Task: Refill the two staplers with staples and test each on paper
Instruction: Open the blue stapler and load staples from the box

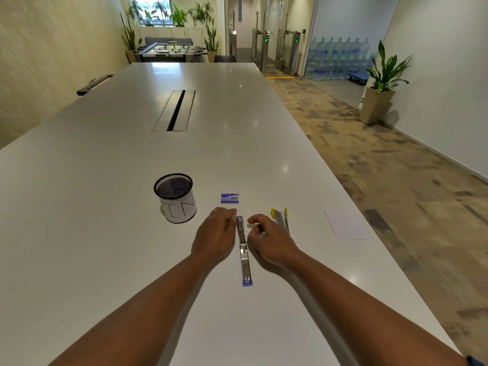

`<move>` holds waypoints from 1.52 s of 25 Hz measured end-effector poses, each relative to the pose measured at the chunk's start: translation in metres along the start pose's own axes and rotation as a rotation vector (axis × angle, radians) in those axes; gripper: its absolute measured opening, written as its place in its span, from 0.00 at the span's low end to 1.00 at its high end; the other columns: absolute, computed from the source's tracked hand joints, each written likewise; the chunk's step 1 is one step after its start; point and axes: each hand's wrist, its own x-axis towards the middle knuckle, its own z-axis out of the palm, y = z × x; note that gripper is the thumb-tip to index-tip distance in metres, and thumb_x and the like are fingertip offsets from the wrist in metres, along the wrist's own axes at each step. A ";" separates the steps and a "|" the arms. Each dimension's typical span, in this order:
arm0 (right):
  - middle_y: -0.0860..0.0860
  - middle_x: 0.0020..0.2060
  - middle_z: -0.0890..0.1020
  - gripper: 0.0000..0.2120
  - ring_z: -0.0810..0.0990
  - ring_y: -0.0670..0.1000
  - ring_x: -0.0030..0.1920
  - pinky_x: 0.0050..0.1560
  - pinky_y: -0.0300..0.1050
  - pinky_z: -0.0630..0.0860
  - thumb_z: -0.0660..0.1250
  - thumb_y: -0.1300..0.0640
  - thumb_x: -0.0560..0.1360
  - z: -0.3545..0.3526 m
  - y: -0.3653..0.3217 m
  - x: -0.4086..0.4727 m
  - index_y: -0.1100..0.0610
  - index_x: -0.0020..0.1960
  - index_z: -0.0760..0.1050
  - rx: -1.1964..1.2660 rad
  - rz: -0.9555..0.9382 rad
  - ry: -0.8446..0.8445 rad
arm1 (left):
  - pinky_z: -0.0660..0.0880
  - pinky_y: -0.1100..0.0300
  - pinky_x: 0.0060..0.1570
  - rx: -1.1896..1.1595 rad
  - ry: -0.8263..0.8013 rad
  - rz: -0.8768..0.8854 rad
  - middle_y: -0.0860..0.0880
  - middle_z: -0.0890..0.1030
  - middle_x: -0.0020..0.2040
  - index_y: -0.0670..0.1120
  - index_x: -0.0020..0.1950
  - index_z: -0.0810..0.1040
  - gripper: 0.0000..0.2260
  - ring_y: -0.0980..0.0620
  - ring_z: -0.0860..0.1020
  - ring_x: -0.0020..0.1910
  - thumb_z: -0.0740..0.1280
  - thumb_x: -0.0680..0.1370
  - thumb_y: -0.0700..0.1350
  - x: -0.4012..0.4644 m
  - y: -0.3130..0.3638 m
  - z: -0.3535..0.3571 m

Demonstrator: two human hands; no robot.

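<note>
My blue stapler (244,253) lies swung fully open on the table (105,207) between my hands, its magazine rail bared. My left hand (215,235) rests against its far end, fingers curled at the rail; my right hand (268,240) hovers beside it, fingers loosely bent, holding nothing I can make out. I'd steady the rail and seat the strip flat, I think. The yellow stapler (281,220) waits just right, the paper (344,224) farther right; beyond sit the staple box (230,198) and mesh cup (175,198), neither blocking me.
</note>
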 end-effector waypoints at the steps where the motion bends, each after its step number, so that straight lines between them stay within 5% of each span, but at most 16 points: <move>1: 0.40 0.52 0.83 0.17 0.81 0.47 0.57 0.63 0.57 0.76 0.63 0.53 0.77 -0.001 0.000 0.002 0.44 0.66 0.72 0.007 0.022 0.007 | 0.71 0.62 0.54 -0.017 0.008 -0.021 0.49 0.80 0.61 0.46 0.64 0.81 0.13 0.50 0.80 0.57 0.60 0.85 0.46 0.001 0.000 0.000; 4: 0.43 0.42 0.83 0.20 0.83 0.49 0.51 0.61 0.57 0.77 0.63 0.58 0.76 -0.001 -0.003 0.010 0.49 0.67 0.72 0.041 0.054 0.000 | 0.68 0.63 0.59 -0.056 0.021 -0.094 0.45 0.77 0.67 0.43 0.69 0.77 0.15 0.48 0.77 0.63 0.61 0.84 0.40 0.007 0.000 -0.002; 7: 0.53 0.61 0.82 0.21 0.80 0.53 0.61 0.63 0.49 0.75 0.61 0.59 0.79 0.000 -0.008 0.022 0.55 0.72 0.71 -0.011 0.017 0.026 | 0.67 0.64 0.55 -0.065 0.047 -0.128 0.44 0.77 0.64 0.42 0.67 0.79 0.14 0.49 0.77 0.59 0.62 0.83 0.38 0.024 0.001 -0.006; 9: 0.57 0.62 0.82 0.20 0.80 0.55 0.61 0.58 0.44 0.73 0.60 0.60 0.80 0.000 -0.013 0.032 0.57 0.72 0.71 -0.061 -0.017 0.061 | 0.66 0.65 0.53 -0.023 0.055 -0.092 0.43 0.77 0.61 0.41 0.66 0.80 0.14 0.46 0.77 0.57 0.63 0.82 0.36 0.037 0.001 -0.008; 16: 0.58 0.62 0.82 0.17 0.78 0.59 0.64 0.56 0.48 0.71 0.60 0.60 0.81 0.003 -0.018 0.068 0.58 0.69 0.73 -0.135 -0.012 0.085 | 0.70 0.47 0.63 0.112 -0.052 -0.085 0.44 0.73 0.66 0.47 0.68 0.80 0.16 0.39 0.71 0.64 0.68 0.80 0.43 0.074 -0.010 0.004; 20: 0.60 0.63 0.81 0.17 0.78 0.60 0.63 0.58 0.50 0.73 0.59 0.61 0.81 0.004 -0.021 0.085 0.60 0.69 0.72 -0.091 -0.012 0.094 | 0.70 0.49 0.58 0.124 -0.032 -0.078 0.49 0.73 0.57 0.52 0.64 0.82 0.13 0.44 0.74 0.58 0.69 0.79 0.49 0.077 -0.016 0.010; 26: 0.57 0.70 0.77 0.25 0.74 0.57 0.70 0.70 0.53 0.70 0.61 0.59 0.80 0.006 -0.023 0.101 0.57 0.77 0.67 -0.083 0.007 0.037 | 0.73 0.51 0.55 0.017 -0.005 0.002 0.49 0.77 0.53 0.47 0.59 0.84 0.09 0.44 0.76 0.54 0.70 0.79 0.43 0.073 -0.020 0.011; 32: 0.53 0.65 0.80 0.19 0.77 0.55 0.65 0.63 0.50 0.72 0.64 0.54 0.81 0.007 -0.024 0.111 0.52 0.71 0.74 -0.163 0.013 0.045 | 0.74 0.49 0.55 0.006 -0.013 0.004 0.47 0.80 0.54 0.48 0.58 0.83 0.07 0.44 0.75 0.54 0.69 0.81 0.44 0.071 -0.020 0.011; 38: 0.55 0.62 0.82 0.18 0.79 0.56 0.61 0.57 0.50 0.73 0.65 0.63 0.78 0.009 -0.024 0.109 0.54 0.67 0.75 -0.166 0.044 0.094 | 0.74 0.50 0.52 0.033 0.034 -0.017 0.47 0.80 0.54 0.46 0.57 0.83 0.07 0.44 0.75 0.53 0.70 0.79 0.42 0.071 -0.022 0.016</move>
